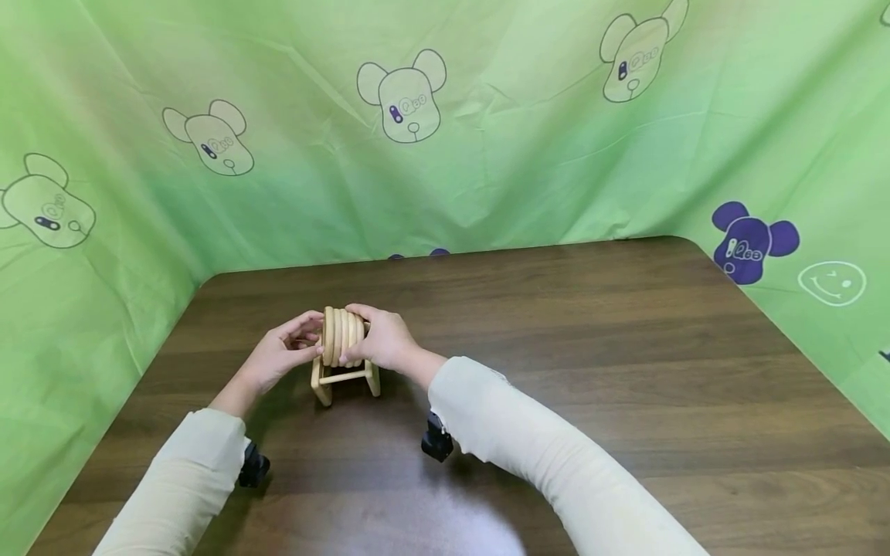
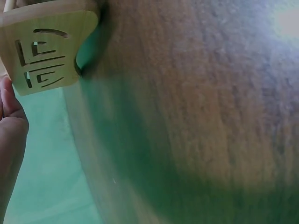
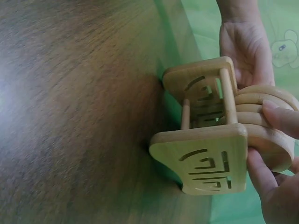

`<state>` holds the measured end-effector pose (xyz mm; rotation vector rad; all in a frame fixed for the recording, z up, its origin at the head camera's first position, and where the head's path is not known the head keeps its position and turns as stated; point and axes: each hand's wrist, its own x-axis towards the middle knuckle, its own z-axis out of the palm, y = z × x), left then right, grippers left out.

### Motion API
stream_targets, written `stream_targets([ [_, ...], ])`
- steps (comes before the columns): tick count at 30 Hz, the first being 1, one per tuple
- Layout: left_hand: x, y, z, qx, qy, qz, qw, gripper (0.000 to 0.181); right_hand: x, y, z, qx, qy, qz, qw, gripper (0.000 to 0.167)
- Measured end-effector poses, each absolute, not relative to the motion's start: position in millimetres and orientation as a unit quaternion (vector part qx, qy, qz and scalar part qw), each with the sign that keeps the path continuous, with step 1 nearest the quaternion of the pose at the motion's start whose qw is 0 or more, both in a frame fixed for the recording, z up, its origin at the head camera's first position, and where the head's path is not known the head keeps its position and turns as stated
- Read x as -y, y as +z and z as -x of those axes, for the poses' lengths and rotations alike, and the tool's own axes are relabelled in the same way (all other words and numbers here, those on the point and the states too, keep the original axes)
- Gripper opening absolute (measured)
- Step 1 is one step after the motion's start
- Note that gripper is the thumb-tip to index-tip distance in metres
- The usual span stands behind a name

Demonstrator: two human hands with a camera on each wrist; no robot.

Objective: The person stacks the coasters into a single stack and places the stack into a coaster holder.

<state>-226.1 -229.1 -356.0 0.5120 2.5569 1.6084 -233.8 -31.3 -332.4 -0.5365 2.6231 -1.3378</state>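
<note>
Several round wooden coasters (image 1: 344, 337) stand on edge, stacked face to face in a small wooden rack (image 1: 345, 377). The rack has two side panels with cut-out line patterns, joined by thin rods. My right hand (image 1: 389, 340) grips the stack, its thumb (image 3: 280, 119) on the rims. At the left end of the row, my left hand (image 1: 278, 355) has its thumb and fingertips against the outer coaster, its fingers loosely bent. In the left wrist view, one patterned side panel (image 2: 46, 53) is close to the left thumb (image 2: 13, 105). The right wrist view hides the left fingertips.
The rack stands on a dark brown wooden table (image 1: 591, 340), left of its middle. A green curtain with cartoon bear heads (image 1: 410, 100) hangs behind and along both sides. Black wrist cameras (image 1: 436, 439) sit under both sleeves.
</note>
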Motion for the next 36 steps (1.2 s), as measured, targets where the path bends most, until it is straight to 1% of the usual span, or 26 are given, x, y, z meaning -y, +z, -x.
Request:
stream_targets([
  [4,231.7,-359.6,225.3,-0.845,0.506,-0.167,0.033,0.043,32.6,-333.0,232.7,-0.887,-0.415,0.19,0.071,0.07],
  [8,233.5,-361.7,224.3,-0.864,0.478,-0.155,0.034,0.045,32.9,-332.6,231.9,-0.89,-0.404,0.197,0.08,0.064],
  [18,233.1,-359.5,225.3,-0.879,0.448,-0.158,0.043,0.042,28.2,-338.0,235.9,-0.861,-0.461,0.189,0.105,0.052],
  [23,231.9,-356.3,225.8,-0.878,0.448,-0.163,0.043,0.04,20.6,-340.6,237.9,-0.86,-0.465,0.189,0.09,0.045],
  [27,231.6,-350.9,225.1,-0.887,0.436,-0.152,0.028,0.038,11.9,-342.5,240.0,-0.855,-0.472,0.199,0.085,0.042],
  [31,228.7,-343.3,226.7,-0.902,0.41,-0.132,0.015,0.043,0.0,-342.3,241.6,-0.86,-0.459,0.209,0.08,0.041],
  [36,218.9,-333.1,230.8,-0.916,0.383,-0.122,0.022,0.05,-17.3,-339.9,241.7,-0.879,-0.42,0.215,0.067,0.043],
])
